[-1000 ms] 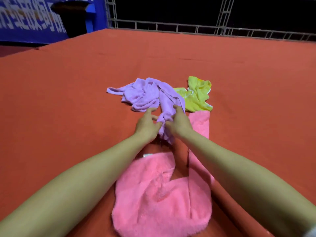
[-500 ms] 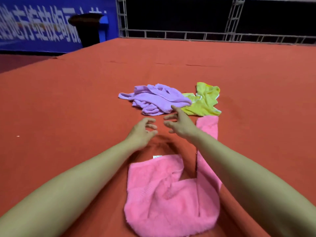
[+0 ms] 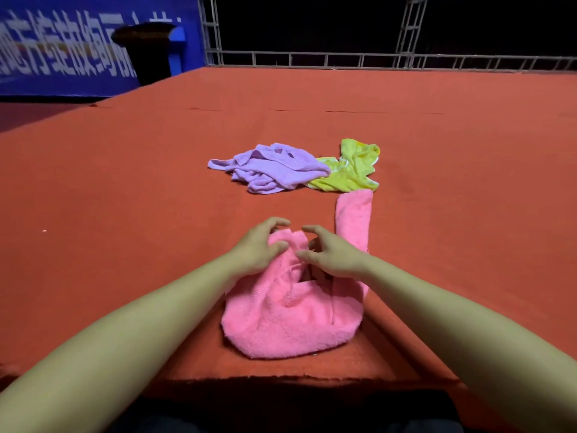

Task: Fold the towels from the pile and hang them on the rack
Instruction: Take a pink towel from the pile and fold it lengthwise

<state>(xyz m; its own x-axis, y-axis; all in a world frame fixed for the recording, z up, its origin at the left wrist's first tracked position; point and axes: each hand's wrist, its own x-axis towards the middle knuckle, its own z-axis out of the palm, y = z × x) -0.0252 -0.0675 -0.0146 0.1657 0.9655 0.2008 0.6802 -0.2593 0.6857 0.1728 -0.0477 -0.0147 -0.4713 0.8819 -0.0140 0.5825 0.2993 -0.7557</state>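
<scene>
Left hand [image 3: 256,250] and right hand [image 3: 332,256], both with fingers curled, meet at the far end of the pink towel [image 3: 290,314]. The left hand grips the raised fold of pink cloth, thumb and fingers closed on it from the left; the right hand's curled fingers touch the same bunched fold from the right, though whether they actually pinch the cloth cannot be told. Both bare forearms reach in from the near corners of the view and converge over the towel.

The pink towel lies near the front edge of the red table [image 3: 125,198], its near end rounded and flat, its far end gathered up between the hands. A narrow strip of the same towel runs away from the right hand toward the back, lying flat, its far tip just beside the yellow-green towel [image 3: 349,173].

Farther back, the purple towel [image 3: 271,168] lies crumpled, its right edge overlapping the yellow-green towel, which is likewise crumpled. Both rest well apart from the hands.

Behind the table: a metal truss railing [image 3: 343,59] before a dark background, a blue banner [image 3: 78,48] with white characters at left, and a dark pedestal-like object [image 3: 146,51] in front of the banner.
</scene>
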